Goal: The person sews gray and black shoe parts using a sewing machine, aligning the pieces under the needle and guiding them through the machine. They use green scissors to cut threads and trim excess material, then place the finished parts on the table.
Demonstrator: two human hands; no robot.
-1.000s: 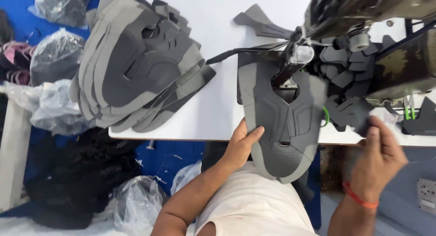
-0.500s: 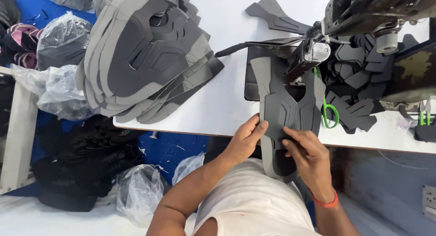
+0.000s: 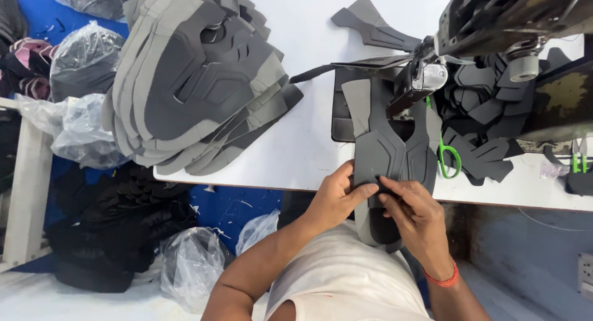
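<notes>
A grey shoe-upper piece lies on the white table under the sewing machine, its lower end hanging over the near edge. My left hand pinches that piece at its lower left. My right hand, with a red band at the wrist, grips the same piece just to the right; the fingertips of both hands nearly touch. The needle area sits above the piece's top end.
A tall stack of grey cut uppers fills the table's left. Small dark cut parts pile under the machine at right, with green-handled scissors beside them. Plastic bags and dark material lie on the floor at left.
My right hand has come in from the far right onto the grey piece beside the left hand. The view has shifted so the piece sits more central.
</notes>
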